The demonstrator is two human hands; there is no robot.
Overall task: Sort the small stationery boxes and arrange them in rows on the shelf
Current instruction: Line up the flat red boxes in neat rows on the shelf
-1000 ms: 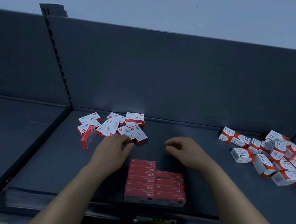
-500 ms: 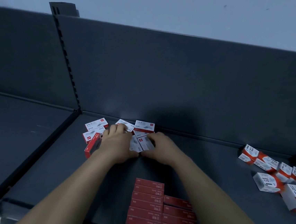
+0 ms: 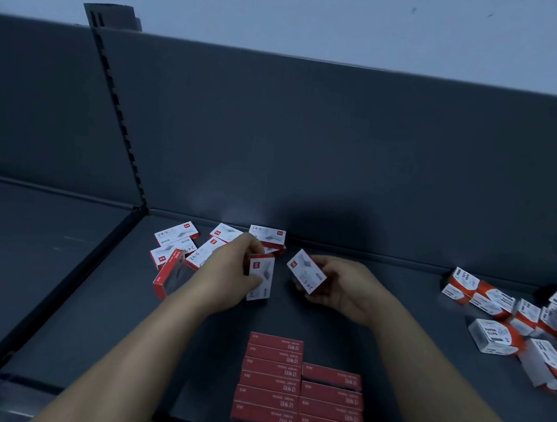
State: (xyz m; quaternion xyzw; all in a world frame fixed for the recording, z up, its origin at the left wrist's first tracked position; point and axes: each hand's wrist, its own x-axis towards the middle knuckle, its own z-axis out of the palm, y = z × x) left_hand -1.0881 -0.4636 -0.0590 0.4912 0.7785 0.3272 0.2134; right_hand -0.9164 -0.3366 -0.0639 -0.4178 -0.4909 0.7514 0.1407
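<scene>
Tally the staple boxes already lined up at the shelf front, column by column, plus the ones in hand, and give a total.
Left column: 6
Right column: 4
Held boxes: 2, one in the left hand, one in the right hand
Total: 12

We take this for a shop, at a retail display unit. The dark metal shelf [image 3: 90, 311] is backed by a tall flat panel [image 3: 343, 156], and a slotted upright [image 3: 119, 120] with a column of bracket holes divides one bay from the next, as store gondolas have. The stock is many copies of the same goods: white and red staple boxes [image 3: 179, 235] marked 24/6, a block of identical red boxes [image 3: 271, 377] laid in rows at the front edge, and a heap of paper clip boxes [image 3: 496, 337] to the right. A plain pale wall [image 3: 323, 14] rises behind the unit.
</scene>
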